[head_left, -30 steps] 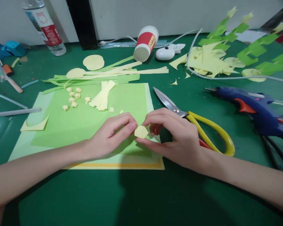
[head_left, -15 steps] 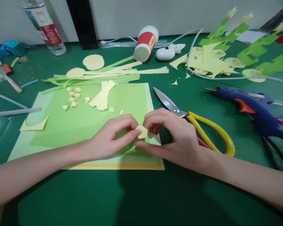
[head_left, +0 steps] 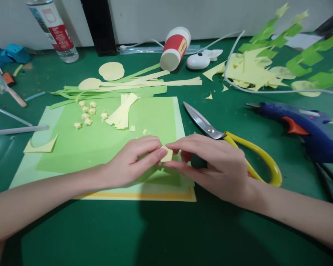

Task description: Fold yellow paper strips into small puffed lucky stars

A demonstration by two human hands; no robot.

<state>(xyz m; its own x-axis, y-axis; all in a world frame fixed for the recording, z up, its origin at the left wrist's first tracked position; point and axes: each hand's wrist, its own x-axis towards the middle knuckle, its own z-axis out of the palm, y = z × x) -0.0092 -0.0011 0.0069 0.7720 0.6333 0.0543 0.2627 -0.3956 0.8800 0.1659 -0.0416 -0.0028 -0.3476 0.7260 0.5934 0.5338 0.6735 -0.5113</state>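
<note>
Hands [head_left: 140,158] [head_left: 219,166] @ pentagon [head_left: 168,155] — nr paper's [head_left: 152,116] R edge

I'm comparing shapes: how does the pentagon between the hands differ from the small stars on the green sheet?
The pentagon looks flat; the small stars look puffy, with points. The pentagon is pinched by the left hand, the right hand at its edge; the small stars lie on the green sheet. Both are pale yellow.

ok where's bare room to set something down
The widest bare patch of green tabletop lies between the forearms, nearer than the stacked paper sheets. A smaller one sits between the scissors and glue gun. It's crowded around the folded paper pentagon in the fingers, and beyond the sheets, with paper strips and a paper cup.
</note>
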